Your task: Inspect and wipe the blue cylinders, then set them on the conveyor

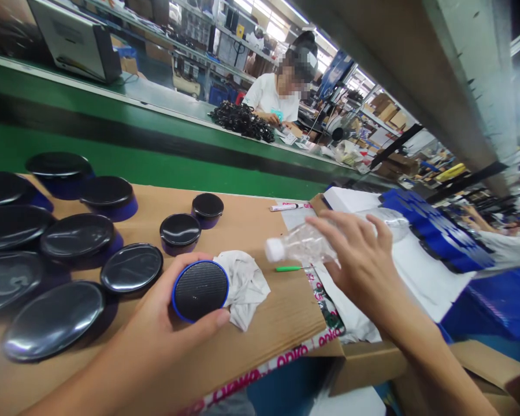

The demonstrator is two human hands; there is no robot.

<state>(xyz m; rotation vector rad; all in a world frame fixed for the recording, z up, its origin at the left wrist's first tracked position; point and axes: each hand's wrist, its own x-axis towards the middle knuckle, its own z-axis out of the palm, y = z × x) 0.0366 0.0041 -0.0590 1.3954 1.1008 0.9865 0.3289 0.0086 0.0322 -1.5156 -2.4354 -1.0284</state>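
Note:
My left hand point(169, 312) is closed around a round piece with a ribbed black face and a blue rim point(200, 290). Just behind it, a crumpled white cloth point(245, 286) lies on the cardboard. On the right, my right hand point(357, 248) has its fingers around a clear plastic bottle point(309, 242), which lies over sideways with its white cap pointing left. Part of the bottle is hidden by the hand. Left of my left hand stand several blue round pieces with glossy black tops point(78, 234); two smaller ones point(179, 231) stand behind it.
A green-handled tool point(288, 268) and a white marker point(286, 207) lie on the cardboard sheet point(281, 323). Blue holed trays point(433, 228) lean at right above open cardboard boxes point(372, 364). Across the green bench, a person point(277, 95) works beside black cables point(242, 120).

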